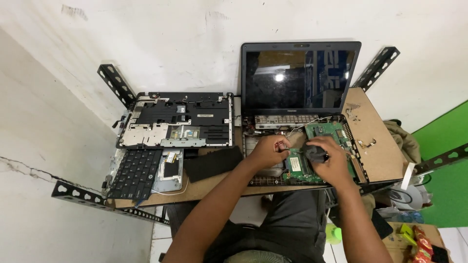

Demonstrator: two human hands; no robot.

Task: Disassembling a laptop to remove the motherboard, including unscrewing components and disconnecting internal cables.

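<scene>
An opened laptop base (258, 181) lies on a small wooden table (375, 156), its dark screen (298, 80) upright against the wall. A green circuit board (327, 130) sits inside the base. My left hand (269, 150) pinches something small at the board's left side; what it is cannot be made out. My right hand (331, 160) rests over the board, closed around a dark rounded object (316, 153).
The laptop's removed top cover (178, 119) lies upside down at the left, with a detached black keyboard (136, 173), a small silver panel (169, 171) and a black pad (213, 163) in front. Perforated metal brackets (115, 84) stick out at the table's corners. Clutter lies at the lower right.
</scene>
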